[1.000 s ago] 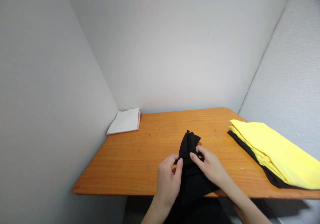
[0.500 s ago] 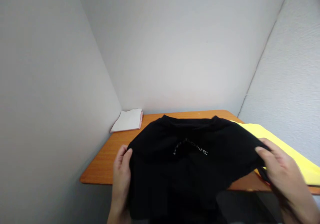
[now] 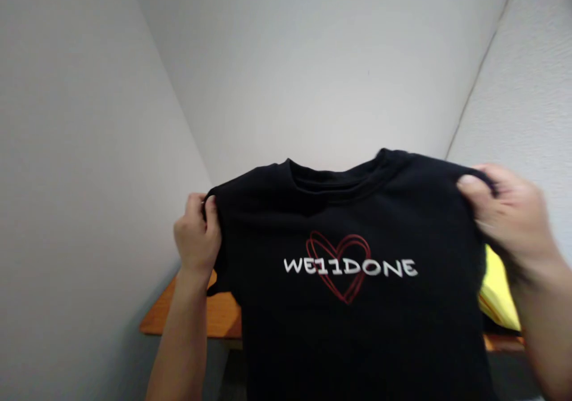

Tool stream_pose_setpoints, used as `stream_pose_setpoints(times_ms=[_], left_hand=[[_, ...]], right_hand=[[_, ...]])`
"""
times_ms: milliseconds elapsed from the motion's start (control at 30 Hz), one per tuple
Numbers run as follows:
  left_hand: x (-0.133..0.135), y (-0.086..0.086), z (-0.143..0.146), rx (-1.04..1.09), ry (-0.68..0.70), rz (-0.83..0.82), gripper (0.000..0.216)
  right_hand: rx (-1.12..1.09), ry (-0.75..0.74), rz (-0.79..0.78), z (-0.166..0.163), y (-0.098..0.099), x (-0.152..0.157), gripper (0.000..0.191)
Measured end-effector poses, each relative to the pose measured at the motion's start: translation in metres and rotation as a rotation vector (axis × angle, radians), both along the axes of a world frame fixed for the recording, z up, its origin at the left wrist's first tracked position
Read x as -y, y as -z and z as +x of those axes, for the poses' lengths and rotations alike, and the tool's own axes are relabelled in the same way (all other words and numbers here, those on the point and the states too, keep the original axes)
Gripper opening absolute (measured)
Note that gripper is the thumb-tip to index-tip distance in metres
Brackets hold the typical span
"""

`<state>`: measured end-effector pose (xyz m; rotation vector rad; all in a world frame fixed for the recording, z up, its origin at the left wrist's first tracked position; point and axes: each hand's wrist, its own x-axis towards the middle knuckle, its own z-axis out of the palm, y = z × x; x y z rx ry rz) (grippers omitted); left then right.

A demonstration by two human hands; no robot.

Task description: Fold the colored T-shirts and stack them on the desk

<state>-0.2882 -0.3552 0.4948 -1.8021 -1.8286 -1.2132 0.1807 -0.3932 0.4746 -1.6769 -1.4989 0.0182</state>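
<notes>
Stretched between my hands hangs a black T-shirt [image 3: 357, 341], its front facing me. Across its chest runs white "WE11DONE" lettering over a red heart outline. The neckline is at the top, and the lower part drops out of view at the bottom edge. My left hand [image 3: 199, 231] is closed on the shoulder at the left side, thumb toward me. At the other shoulder my right hand [image 3: 509, 210], slightly blurred, pinches the cloth. Both hands are raised above the table's level in the picture.
Behind the shirt stands a wooden table [image 3: 165, 308], mostly covered from sight. A yellow cloth [image 3: 498, 291] lies on its right side. Pale walls [image 3: 313, 61] close in the space at the back, left and right.
Both hands have lifted the T-shirt higher and spread it upright, so the print now shows fully. The white folded cloth at the table's back left is now hidden.
</notes>
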Motion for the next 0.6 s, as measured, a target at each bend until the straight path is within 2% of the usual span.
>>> stream_pose_setpoints(times_ms=[67, 167, 267, 367, 467, 533, 600], left_hand=[[-0.032, 0.025, 0.001, -0.08, 0.0, -0.112, 0.024], [-0.053, 0.072, 0.008, -0.171, 0.111, -0.273, 0.033], [-0.045, 0.119, 0.024, -0.17, 0.312, -0.49, 0.04], [-0.018, 0.156, 0.048, -0.129, 0.448, -0.723, 0.05], [0.016, 0.177, 0.067, -0.147, 0.477, -0.849, 0.061], [0.033, 0.182, 0.072, -0.258, 0.497, -0.972, 0.069], [0.043, 0.182, 0.071, -0.389, 0.536, -1.104, 0.072]], right_hand=[[0.054, -0.033, -0.053, -0.01, 0.018, -0.04, 0.034], [0.289, -0.068, -0.131, -0.02, 0.069, -0.071, 0.047], [0.388, -0.236, -0.256, -0.033, 0.131, -0.068, 0.05], [0.41, -0.379, -0.453, -0.053, 0.185, -0.046, 0.059], [0.444, -0.438, -0.634, -0.069, 0.219, -0.019, 0.07], [0.456, -0.436, -0.663, -0.073, 0.231, -0.002, 0.071], [0.463, -0.413, -0.629, -0.074, 0.234, 0.013, 0.07]])
